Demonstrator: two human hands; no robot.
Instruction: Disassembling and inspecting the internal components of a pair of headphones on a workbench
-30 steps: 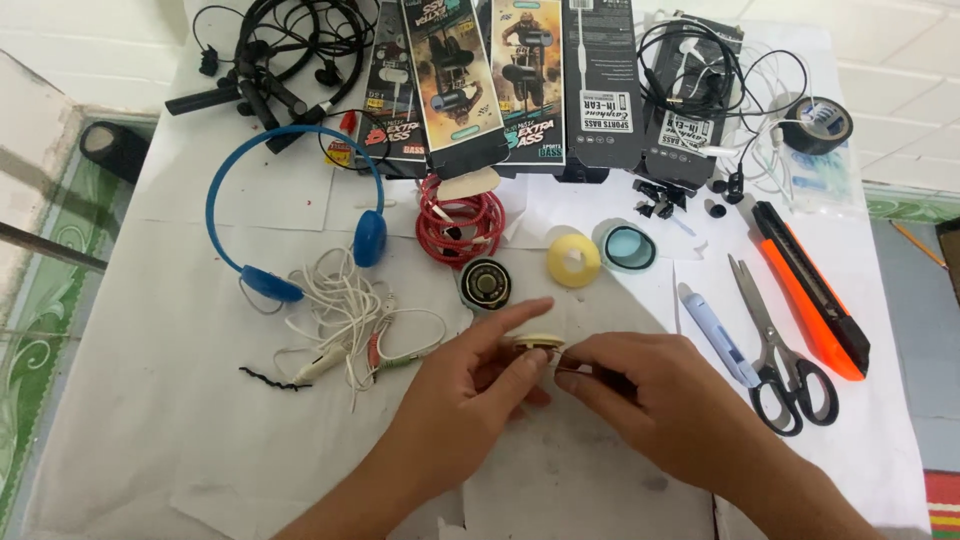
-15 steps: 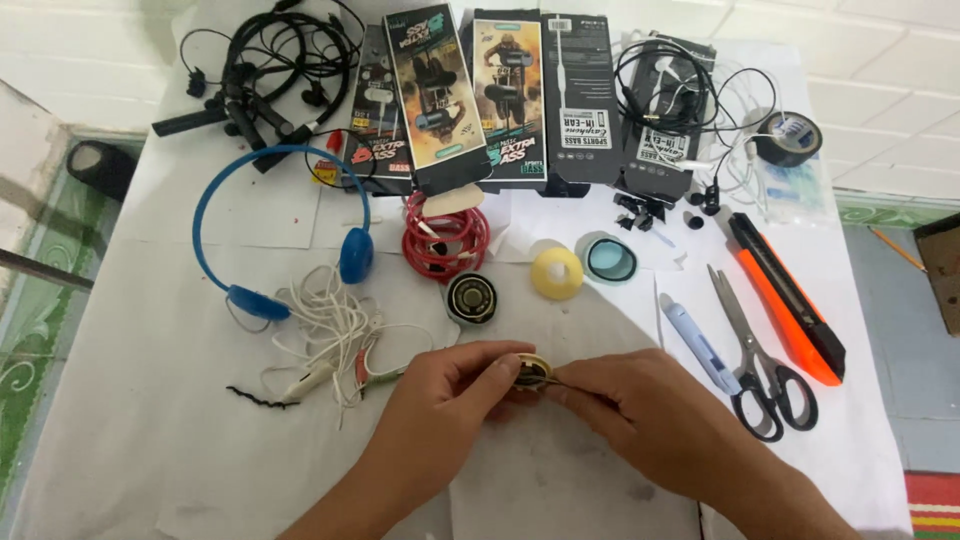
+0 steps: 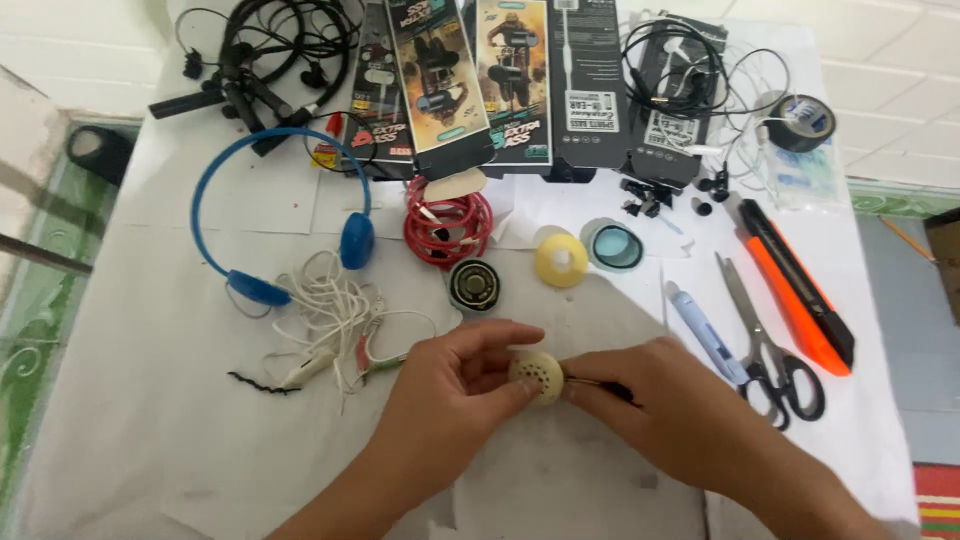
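Note:
My left hand [image 3: 447,395] pinches a small round cream-coloured perforated speaker cover [image 3: 537,376] between thumb and fingers, low in the middle of the white table [image 3: 130,420]. My right hand [image 3: 655,400] meets it from the right, gripping a thin dark tool whose tip touches the cover's edge. Just above the hands lie a round black speaker driver [image 3: 474,285], a yellow round cap [image 3: 561,260] and a teal ring [image 3: 614,246].
Blue headphones [image 3: 262,210] with a tangled white cable [image 3: 335,315] lie at left, a red coiled cable [image 3: 447,222] in the centre. Scissors [image 3: 768,345], an orange utility knife [image 3: 797,285] and a blue pen-like tool [image 3: 703,330] sit at right. Boxes [image 3: 500,80], black earphones and tape [image 3: 802,122] line the back.
The round part has been turned in my fingers so its perforated cream face shows. Both hands stay together at the table's front; the view has shifted slightly.

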